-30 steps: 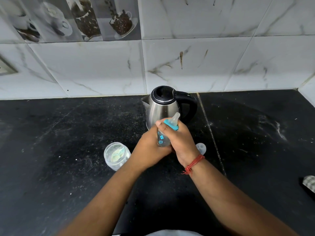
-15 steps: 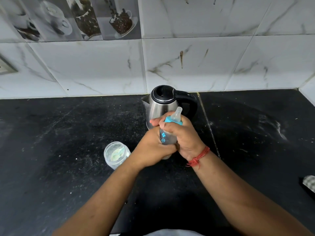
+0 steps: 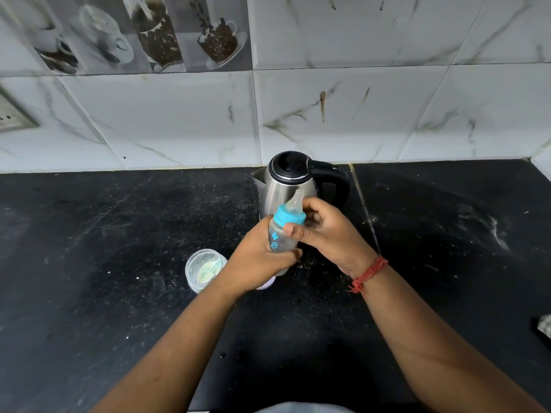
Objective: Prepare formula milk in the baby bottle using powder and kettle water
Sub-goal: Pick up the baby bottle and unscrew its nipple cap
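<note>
A clear baby bottle with a teal collar and a clear teat is held upright above the black counter, in front of the steel kettle. My left hand is wrapped around the bottle's body. My right hand grips the teal collar, thumb on its front. The kettle has a black lid and a black handle on its right. A small clear jar holding pale powder stands open left of my left wrist.
A marble-tiled wall rises directly behind the kettle, with a socket plate at the far left. A pale lid edge peeks out under my left hand. A cloth corner lies at the right edge.
The right hand has slid up from the bottle's body to its teal collar, uncovering the bottle's printed side. The bottle has stayed in front of the kettle.
</note>
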The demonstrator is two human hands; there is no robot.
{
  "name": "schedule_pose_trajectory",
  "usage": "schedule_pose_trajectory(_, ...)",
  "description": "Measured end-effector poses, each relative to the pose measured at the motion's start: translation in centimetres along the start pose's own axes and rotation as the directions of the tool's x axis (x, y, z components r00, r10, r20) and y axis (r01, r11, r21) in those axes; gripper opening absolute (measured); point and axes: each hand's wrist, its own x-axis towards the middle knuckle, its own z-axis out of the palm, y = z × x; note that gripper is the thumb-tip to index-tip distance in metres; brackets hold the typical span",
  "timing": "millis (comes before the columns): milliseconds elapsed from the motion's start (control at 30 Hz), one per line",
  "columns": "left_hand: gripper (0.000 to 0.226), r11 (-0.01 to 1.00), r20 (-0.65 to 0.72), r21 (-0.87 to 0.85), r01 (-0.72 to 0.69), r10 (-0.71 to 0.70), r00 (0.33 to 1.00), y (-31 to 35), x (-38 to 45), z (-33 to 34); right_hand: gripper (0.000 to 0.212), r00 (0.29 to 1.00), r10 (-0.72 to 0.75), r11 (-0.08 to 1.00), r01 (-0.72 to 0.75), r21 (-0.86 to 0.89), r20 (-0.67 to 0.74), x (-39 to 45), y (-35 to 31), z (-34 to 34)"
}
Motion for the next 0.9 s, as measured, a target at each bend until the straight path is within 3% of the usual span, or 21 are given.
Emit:
schedule_pose_trajectory(167,0.033,0.999,0.083,-0.015,-0.030,0.031,0.996,0.0,-0.4,0.0,0.035,0.997,-0.067,0.996,0.065,0.057,0.035,-0.2,0.0,-0.2)
schedule_pose_trajectory(267,0.030,0.999,0.172,-0.043,-0.009,0.016,0.985,0.1,-0.5,-0.3,0.044,0.990,-0.080,0.992,0.067,0.111,0.115,-0.1,-0.3,-0.6)
schedule_pose_trajectory(467,0.023,0.926,0.451,-0.349,0.141,0.034,0.892,-0.2,-1.1,-1.0,0.052,0.955,-0.039,0.966,-0.040,0.255,0.295,-0.5,-0.9,-0.6)
schedule_pose_trajectory(600,0.033,0.924,0.340,-0.354,0.146,-0.019,0.940,-0.1,-1.2,-0.5,0.066,0.956,-0.032,0.947,-0.065,0.314,0.292,0.0,-0.4,-1.0)
schedule_pose_trajectory(733,0.044,0.963,0.176,-0.240,0.123,-0.082,0.981,-0.7,-0.8,-0.5,0.087,0.987,0.029,0.980,-0.060,0.191,0.160,0.0,-0.4,-0.8)
schedule_pose_trajectory(800,0.040,0.979,0.159,-0.177,0.104,-0.075,0.984,-1.1,-0.8,-0.6,0.077,0.992,0.032,0.991,-0.048,0.127,0.125,0.0,-0.2,-0.5)
schedule_pose_trajectory(900,0.037,0.983,0.157,-0.161,0.093,-0.068,0.985,-1.4,-0.8,-0.4,0.066,0.996,0.028,0.985,-0.042,0.166,0.085,0.0,0.3,-0.4)
